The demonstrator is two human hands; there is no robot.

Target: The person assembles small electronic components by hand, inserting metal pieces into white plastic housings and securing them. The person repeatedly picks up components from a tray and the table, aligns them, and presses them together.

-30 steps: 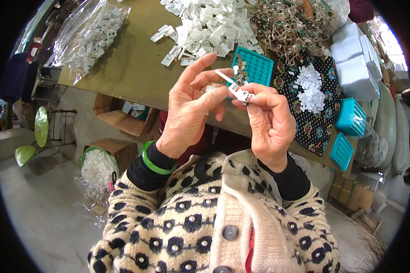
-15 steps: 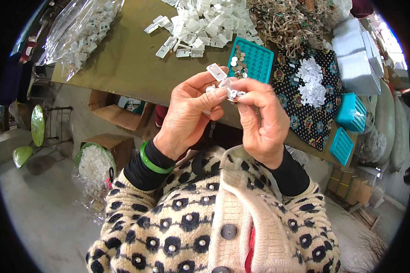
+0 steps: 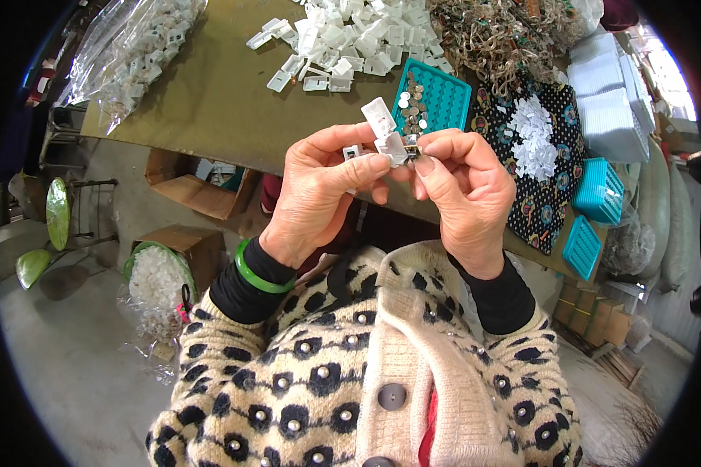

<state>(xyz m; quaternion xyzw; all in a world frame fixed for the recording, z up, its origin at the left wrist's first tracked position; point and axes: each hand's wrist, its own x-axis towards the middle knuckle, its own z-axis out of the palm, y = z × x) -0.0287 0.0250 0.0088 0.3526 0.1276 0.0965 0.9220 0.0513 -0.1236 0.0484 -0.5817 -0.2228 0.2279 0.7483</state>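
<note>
Between thumb and fingers of my left hand (image 3: 323, 175) is a small white plastic case (image 3: 379, 117) with its lid swung up. Another small white piece (image 3: 352, 152) shows between the same fingers. My right hand (image 3: 467, 183) pinches a small dark-and-white part (image 3: 413, 149) against the open side of the case; its exact kind is too small to tell. Just beyond my hands lies a teal tray (image 3: 444, 97) with rows of round pockets, holding several silvery button cells (image 3: 414, 101) along its left side.
A heap of white plastic cases (image 3: 358, 39) covers the table's far middle (image 3: 234, 86). Tangled wired parts (image 3: 506, 39) lie far right. White slips (image 3: 533, 136) rest on a patterned black cloth (image 3: 557, 198). Stacked teal trays (image 3: 600, 191) and a clear bag of parts (image 3: 144, 62) flank these.
My right hand has shifted right and slightly away from the left, its fingers now curled around the small dark-and-white part. The case in my left hand has tipped a little.
</note>
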